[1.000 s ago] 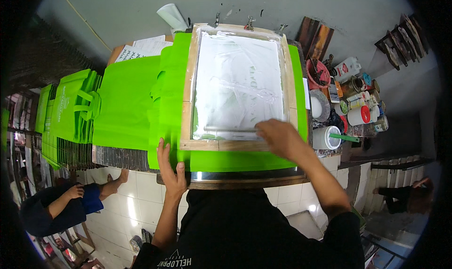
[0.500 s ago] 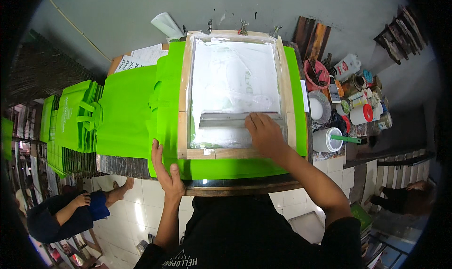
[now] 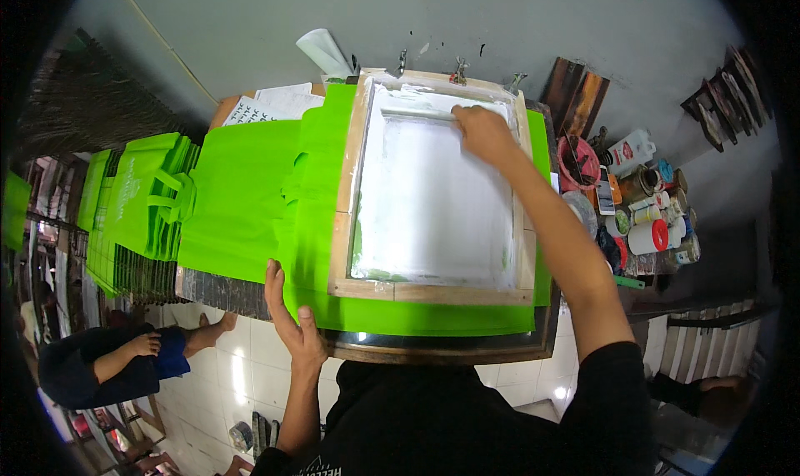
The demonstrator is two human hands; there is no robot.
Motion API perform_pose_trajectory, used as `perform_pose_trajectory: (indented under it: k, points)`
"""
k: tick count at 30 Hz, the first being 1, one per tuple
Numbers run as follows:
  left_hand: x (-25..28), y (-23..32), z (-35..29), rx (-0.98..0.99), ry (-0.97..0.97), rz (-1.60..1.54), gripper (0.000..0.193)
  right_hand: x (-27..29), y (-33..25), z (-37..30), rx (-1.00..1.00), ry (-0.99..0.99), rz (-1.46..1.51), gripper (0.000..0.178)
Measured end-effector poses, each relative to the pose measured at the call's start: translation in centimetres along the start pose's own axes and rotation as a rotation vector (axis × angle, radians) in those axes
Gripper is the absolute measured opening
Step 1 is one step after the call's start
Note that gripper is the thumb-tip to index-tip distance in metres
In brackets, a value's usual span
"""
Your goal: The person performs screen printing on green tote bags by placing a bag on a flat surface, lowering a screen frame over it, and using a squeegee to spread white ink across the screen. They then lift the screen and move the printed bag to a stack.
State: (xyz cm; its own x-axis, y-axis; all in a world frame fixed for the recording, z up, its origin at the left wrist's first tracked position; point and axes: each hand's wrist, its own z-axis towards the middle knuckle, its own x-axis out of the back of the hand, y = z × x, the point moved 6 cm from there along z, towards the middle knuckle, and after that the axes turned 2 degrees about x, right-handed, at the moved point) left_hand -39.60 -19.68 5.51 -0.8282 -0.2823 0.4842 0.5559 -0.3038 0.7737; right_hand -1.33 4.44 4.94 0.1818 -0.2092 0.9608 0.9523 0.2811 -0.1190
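Squeegee (image 3: 421,114) sits at the far edge of the screen-printing frame (image 3: 433,289), a long thin pale bar lying crosswise on the white-inked mesh (image 3: 425,201); your right hand (image 3: 486,134) is closed over its right end, fingers curled down on it. Frame is a flat rectangle w/ bare wooden rails, mesh inside smooth and wet-looking, streaked w/ white. It lies on a bright green non-woven bag (image 3: 417,318), matte fabric spread flat across the dark tabletop (image 3: 442,351), bag showing along the near edge and both sides of the frame. Your left hand (image 3: 292,318) is open, palm flat, fingers together, pressing the bag's near-left corner at the tabletop's near edge. More green bags (image 3: 237,197) lie flat off the left edge, w/ a taller folded stack (image 3: 137,201) further left. Metal clamps (image 3: 458,69) sit at the frame's far rail. Round ink tubs and jars (image 3: 646,226) crowd beyond the tabletop's right edge. Another person (image 3: 117,363) sits on the pale tiled floor (image 3: 225,368), lower left.
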Motion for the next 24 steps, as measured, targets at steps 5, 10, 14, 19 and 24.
perform_pose_trajectory:
  k: [5, 10, 14, 19, 24]
  points:
    - [0.7, 0.8, 3.3, -0.003, -0.023, -0.03, 0.065, 4.1, 2.7, 4.7, -0.051, -0.183, 0.229, 0.028]
    - [-6.5, 3.5, 14.5, -0.093, -0.204, -0.093, 0.058, 1.9, 6.4, 6.1, -0.074, -0.187, 0.236, 0.036]
    - [-15.0, 4.7, 25.6, -0.242, -0.338, 0.024, 0.056, 2.8, 5.1, 6.4, -0.203, -0.068, 0.089, 0.041]
    - [-24.6, 2.6, 33.8, -0.228, -0.632, 0.228, 0.05, 1.6, 4.6, 5.9, -0.276, -0.075, -0.064, 0.055]
    - [-26.8, 1.9, 33.0, -0.313, -0.6, 0.306, 0.042, 1.8, 3.9, 4.7, -0.249, -0.016, -0.064, 0.062]
